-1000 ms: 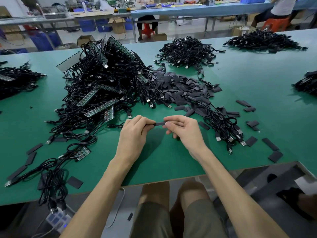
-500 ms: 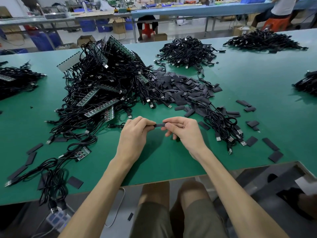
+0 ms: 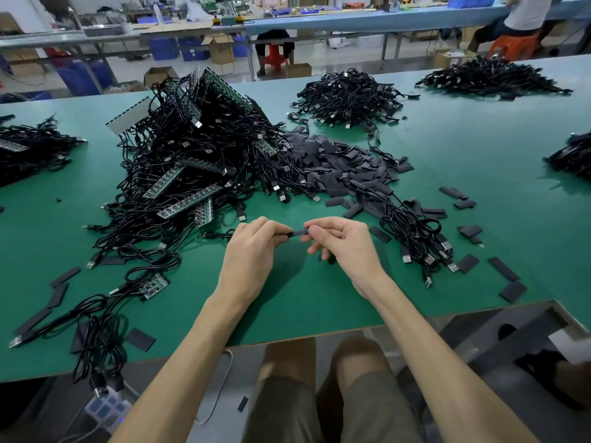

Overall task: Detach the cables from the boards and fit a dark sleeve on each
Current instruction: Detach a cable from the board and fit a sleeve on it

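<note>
Dark sleeve (image 3: pixel 299 233) pinched between left hand (image 3: pixel 256 247) and right hand (image 3: pixel 342 243).

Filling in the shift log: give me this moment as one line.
stage: sleeving | left hand: pinches cable end | right hand: pinches dark sleeve | site: above green table

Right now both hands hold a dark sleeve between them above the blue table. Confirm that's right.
Not quite: the table is green, not blue, as the head view shows. Both the left hand and right hand do hold the dark sleeve between them.
</note>
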Demonstrator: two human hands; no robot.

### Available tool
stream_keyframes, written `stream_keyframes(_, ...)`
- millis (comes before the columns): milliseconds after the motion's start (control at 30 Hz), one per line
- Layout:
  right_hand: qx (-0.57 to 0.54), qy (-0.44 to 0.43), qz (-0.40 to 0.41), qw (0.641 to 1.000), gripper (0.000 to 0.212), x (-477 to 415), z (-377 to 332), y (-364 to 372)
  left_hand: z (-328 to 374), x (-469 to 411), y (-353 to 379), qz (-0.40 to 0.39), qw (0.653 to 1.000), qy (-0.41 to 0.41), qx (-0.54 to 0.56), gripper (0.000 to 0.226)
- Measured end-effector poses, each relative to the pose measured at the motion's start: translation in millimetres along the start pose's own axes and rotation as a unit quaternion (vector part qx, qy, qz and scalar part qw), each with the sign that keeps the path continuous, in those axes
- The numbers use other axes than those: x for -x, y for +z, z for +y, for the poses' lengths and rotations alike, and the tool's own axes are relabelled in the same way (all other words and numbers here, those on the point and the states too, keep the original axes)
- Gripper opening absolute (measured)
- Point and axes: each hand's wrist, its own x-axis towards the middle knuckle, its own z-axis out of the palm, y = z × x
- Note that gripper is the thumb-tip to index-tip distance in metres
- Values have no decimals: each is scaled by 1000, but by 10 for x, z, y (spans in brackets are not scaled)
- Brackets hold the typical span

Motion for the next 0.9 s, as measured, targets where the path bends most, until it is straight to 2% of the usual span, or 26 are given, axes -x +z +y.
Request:
stream_keyframes(200, -1, -5, 21, 1000, 12, 2, 4, 7, 20, -3, 6, 6, 1000, 5, -2, 9)
stream_keyframes(433, 21, -3, 98, 995, 24, -6, 1, 8, 19, -24, 21, -4, 998, 37, -45, 17)
stream_keyframes(700, -36, 11, 229, 973, 31, -13, -19, -44, -14, -29, 59, -40, 997, -36, -63, 19)
stream_keyframes(800, -45, 11, 214, 976, 31, -5, -31, -53, -22, -40, 49, -21, 997, -68, -43, 20)
stream_keyframes(900, -49, 17, 148, 988, 37, 4, -63, -26, 0, -82, 15, -24, 990, -128, 46, 21)
